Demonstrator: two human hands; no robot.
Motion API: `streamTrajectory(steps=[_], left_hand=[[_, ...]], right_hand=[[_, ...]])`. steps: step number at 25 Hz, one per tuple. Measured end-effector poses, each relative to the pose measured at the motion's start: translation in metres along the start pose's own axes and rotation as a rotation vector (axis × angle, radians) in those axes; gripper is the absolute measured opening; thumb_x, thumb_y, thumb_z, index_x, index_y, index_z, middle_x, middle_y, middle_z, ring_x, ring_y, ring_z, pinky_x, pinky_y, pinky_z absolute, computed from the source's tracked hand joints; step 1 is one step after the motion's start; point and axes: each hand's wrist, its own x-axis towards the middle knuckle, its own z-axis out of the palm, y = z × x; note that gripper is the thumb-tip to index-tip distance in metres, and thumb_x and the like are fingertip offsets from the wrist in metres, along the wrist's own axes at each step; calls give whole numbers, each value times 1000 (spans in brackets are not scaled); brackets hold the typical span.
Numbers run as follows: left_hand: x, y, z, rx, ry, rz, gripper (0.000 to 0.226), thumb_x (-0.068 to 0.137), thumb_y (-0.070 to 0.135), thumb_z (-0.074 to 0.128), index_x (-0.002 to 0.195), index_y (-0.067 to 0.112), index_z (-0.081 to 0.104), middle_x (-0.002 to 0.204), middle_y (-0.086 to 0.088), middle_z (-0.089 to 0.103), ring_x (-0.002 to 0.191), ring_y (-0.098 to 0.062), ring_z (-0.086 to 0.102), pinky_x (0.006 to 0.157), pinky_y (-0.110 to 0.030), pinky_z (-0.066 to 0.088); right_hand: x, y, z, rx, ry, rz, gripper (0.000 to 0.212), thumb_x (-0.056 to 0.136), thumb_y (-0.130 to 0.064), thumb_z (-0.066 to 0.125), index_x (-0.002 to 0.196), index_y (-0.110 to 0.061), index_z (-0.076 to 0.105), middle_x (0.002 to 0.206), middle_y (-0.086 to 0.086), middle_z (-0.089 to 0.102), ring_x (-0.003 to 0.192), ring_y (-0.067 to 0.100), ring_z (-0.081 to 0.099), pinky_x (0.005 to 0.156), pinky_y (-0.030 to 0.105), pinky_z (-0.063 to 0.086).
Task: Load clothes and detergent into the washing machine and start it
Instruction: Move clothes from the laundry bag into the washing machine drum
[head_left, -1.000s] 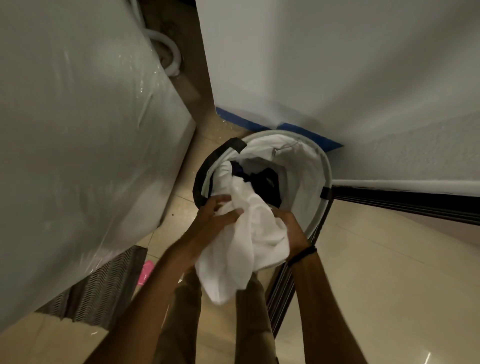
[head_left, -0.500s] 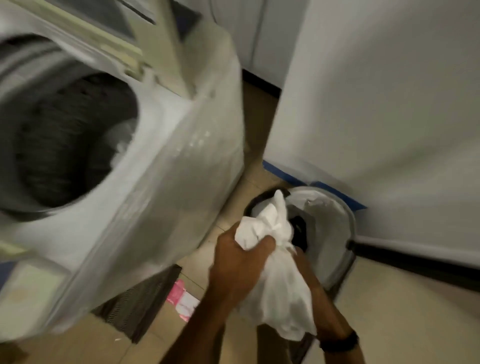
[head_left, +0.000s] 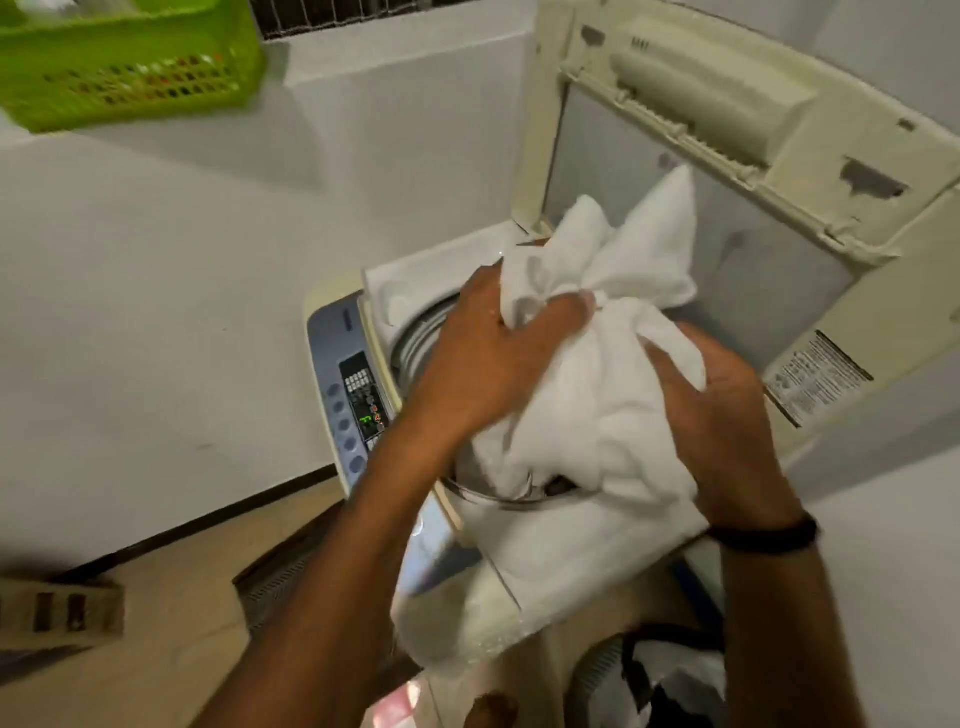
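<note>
You have the white cloth (head_left: 587, 415) bunched over the open top of the washing machine (head_left: 467, 571), in the middle of the frame. Your left hand (head_left: 488, 358) has its fingers (head_left: 566, 312) clenched on a gathered neck of the fabric near the top, and your right hand (head_left: 722, 415) presses flat against the bundle's right side, fingers curled into the cloth. The lower part of the bundle drapes over the front rim rather than into the drum (head_left: 415, 343), so the load is not yet in.

To do this well, I would lift the hanging tail clear of the rim first, then lower the whole bundle straight down into the drum and let go only once it is below the edge. Watch that no corner lies across the rim where the raised lid (head_left: 727, 130), at upper right, would close on it.

The drum's contents are hidden behind the cloth; I cannot tell what it holds. The laundry basket (head_left: 649, 675), at the lower right edge, has dark and pale clothes in it. The green crate (head_left: 130, 78), upper left, holds small items too blurred to name. The control panel (head_left: 363, 400), left of the drum, shows a lit green display
</note>
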Motion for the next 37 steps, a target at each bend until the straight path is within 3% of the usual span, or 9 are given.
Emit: streamTrajectory(steps=[6, 9, 14, 19, 25, 28, 30, 33, 37], left_hand=[[40, -114, -25, 663, -214, -353, 63, 91, 45, 61, 144, 18, 40, 142, -9, 52, 128, -28, 51, 104, -37, 44], [8, -131, -15, 614, -194, -427, 82, 88, 48, 64, 154, 20, 23, 149, -13, 43, 133, -30, 47, 109, -42, 41], [-56, -103, 39, 292, -92, -212, 48, 90, 37, 66, 135, 33, 51, 115, 12, 62, 96, -4, 64, 86, -33, 56], [-137, -77, 132, 96, -313, -148, 29, 91, 33, 65, 119, 36, 61, 99, 18, 68, 90, 1, 65, 72, -11, 52], [-210, -229, 267, 464, -875, -487, 38, 93, 32, 61, 130, 26, 55, 112, 6, 65, 100, -11, 63, 83, -22, 47], [-240, -328, 320, 428, -995, -801, 21, 88, 25, 64, 108, 26, 63, 106, -3, 67, 94, -18, 64, 78, -25, 49], [-259, -383, 351, 444, -1078, -852, 13, 89, 11, 61, 87, 24, 59, 94, -7, 63, 80, -19, 62, 72, -26, 53], [-283, -442, 402, 479, -928, -985, 21, 91, 2, 54, 95, 21, 63, 99, -9, 64, 93, -27, 65, 86, -35, 55], [-295, -485, 436, 449, -760, -1003, 43, 96, 14, 52, 139, 15, 48, 125, -7, 55, 116, -27, 55, 92, -30, 46]], right_hand=[[60, 102, 81, -681, -219, 100, 31, 93, -40, 54, 104, -14, 68, 102, 10, 71, 94, 28, 64, 80, 31, 46], [28, 120, 82, -612, 87, 69, 27, 98, -27, 46, 92, -11, 68, 86, 7, 69, 74, 17, 58, 72, 29, 51], [-57, 113, 30, -322, 480, 107, 25, 100, -27, 50, 98, -13, 70, 86, -5, 71, 71, 5, 67, 62, 4, 44], [-166, 199, -36, -172, 821, 439, 21, 96, -32, 52, 87, -20, 68, 78, 0, 72, 72, 20, 68, 69, 37, 56], [-294, 398, -88, -231, 696, 1102, 29, 89, -21, 54, 61, -13, 57, 60, 7, 61, 55, 27, 54, 52, 32, 42], [-329, 488, -107, -298, 547, 1275, 40, 90, -14, 51, 52, -18, 38, 50, 0, 38, 46, 17, 30, 46, 26, 21], [-341, 549, -109, -372, 344, 1340, 44, 93, -18, 52, 52, -18, 38, 51, -1, 37, 50, 19, 36, 47, 30, 34], [-336, 627, -90, -352, 13, 1345, 27, 92, -36, 58, 101, -12, 64, 97, 13, 64, 94, 32, 60, 88, 41, 51], [-326, 709, -51, -405, -239, 1363, 68, 94, -42, 52, 152, -27, 20, 149, 23, 23, 137, 42, 27, 108, 51, 33]])
